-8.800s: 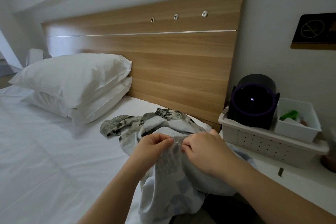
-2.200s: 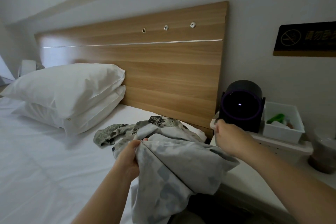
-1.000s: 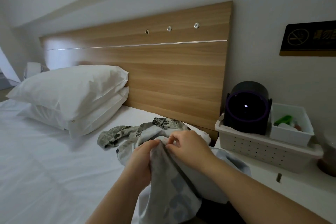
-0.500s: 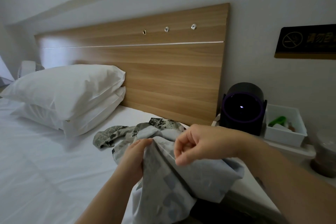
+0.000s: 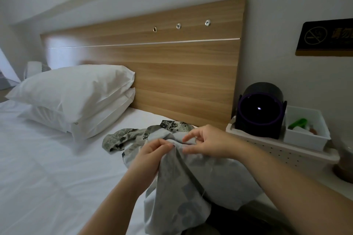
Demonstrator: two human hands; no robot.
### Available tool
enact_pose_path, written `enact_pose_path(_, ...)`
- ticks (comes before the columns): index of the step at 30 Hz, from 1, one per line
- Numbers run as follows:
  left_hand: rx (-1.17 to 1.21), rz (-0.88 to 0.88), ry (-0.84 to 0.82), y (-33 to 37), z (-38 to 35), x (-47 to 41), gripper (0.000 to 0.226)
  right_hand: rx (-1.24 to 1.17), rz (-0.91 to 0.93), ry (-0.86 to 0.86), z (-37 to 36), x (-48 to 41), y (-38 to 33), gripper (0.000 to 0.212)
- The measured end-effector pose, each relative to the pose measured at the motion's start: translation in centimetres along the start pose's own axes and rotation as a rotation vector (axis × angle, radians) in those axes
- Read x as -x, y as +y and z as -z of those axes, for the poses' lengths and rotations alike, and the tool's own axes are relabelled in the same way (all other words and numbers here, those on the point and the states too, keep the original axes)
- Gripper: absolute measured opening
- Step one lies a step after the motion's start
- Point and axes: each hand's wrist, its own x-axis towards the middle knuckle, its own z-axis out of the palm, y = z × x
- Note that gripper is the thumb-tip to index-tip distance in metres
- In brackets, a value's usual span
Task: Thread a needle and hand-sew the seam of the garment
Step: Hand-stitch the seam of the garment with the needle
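The garment (image 5: 191, 183), a grey-blue patterned cloth, lies bunched on the bed and hangs down toward me. My left hand (image 5: 150, 156) grips a raised fold of it near the seam. Just right of that fold is my right hand (image 5: 208, 144), with thumb and fingertips curled and pinched at the cloth edge. The needle between them is too thin to make out. A faint thread (image 5: 205, 191) trails down over the cloth.
White bed (image 5: 47, 168) with two stacked pillows (image 5: 76, 95) at left, against a wooden headboard (image 5: 172, 70). At right, a white perforated basket (image 5: 282, 150) holds a black round device (image 5: 259, 108) and a small white bin (image 5: 305, 131).
Half a second ago my right hand was lifted up and away from the cloth; it has come back down to the fold beside my left hand. The left hand kept its grip.
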Motion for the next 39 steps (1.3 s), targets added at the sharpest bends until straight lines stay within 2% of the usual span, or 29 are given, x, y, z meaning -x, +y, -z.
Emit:
enact_pose_path(3,-0.149,-0.090,-0.073,0.3,0.0,0.4,0.026,0.004,0.009,-0.077,0.5,0.1,0.3,0.015)
enact_pose_path(7,-0.384,-0.175,-0.127,0.2,0.1,0.2,0.014,0.011,0.015,-0.029,3.1,1.1,0.6,0.014)
enact_pose_path(14,-0.550,-0.072,-0.112,-1.3,-1.4,-0.7,0.012,0.306,-0.102,0.004,2.2,1.7,2.2,0.016)
enact_pose_path(17,-0.506,-0.004,-0.086,-1.8,-1.6,-0.7,0.020,0.274,-0.151,0.121,1.3,2.1,2.5,0.013)
enact_pose_path(20,-0.439,0.046,-0.080,-1.7,-1.5,-0.6,0.025,0.084,-0.144,0.232,0.8,2.7,1.5,0.026)
enact_pose_path(21,-0.422,0.056,-0.086,-1.6,-1.5,-0.6,0.025,0.058,-0.120,0.223,0.5,3.0,1.0,0.030)
enact_pose_path(23,-0.396,0.057,-0.086,-1.5,-1.5,-0.5,0.022,0.063,-0.072,0.092,-0.8,3.4,0.2,0.032)
enact_pose_path(25,-0.394,0.041,-0.083,-1.4,-1.5,-0.4,0.016,0.108,-0.072,-0.053,-2.3,3.7,-0.1,0.027)
enact_pose_path(26,-0.396,0.035,-0.085,-1.4,-1.5,-0.4,0.015,0.133,-0.088,-0.072,-2.9,3.6,0.0,0.023)
enact_pose_path(30,-0.401,0.033,-0.082,-1.5,-1.2,-0.3,0.014,0.178,-0.155,0.006,-3.7,3.3,0.7,0.014)
enact_pose_path(39,-0.398,0.039,-0.037,-1.5,-1.1,-0.4,0.015,0.237,-0.176,0.008,-3.7,2.5,0.7,0.021)
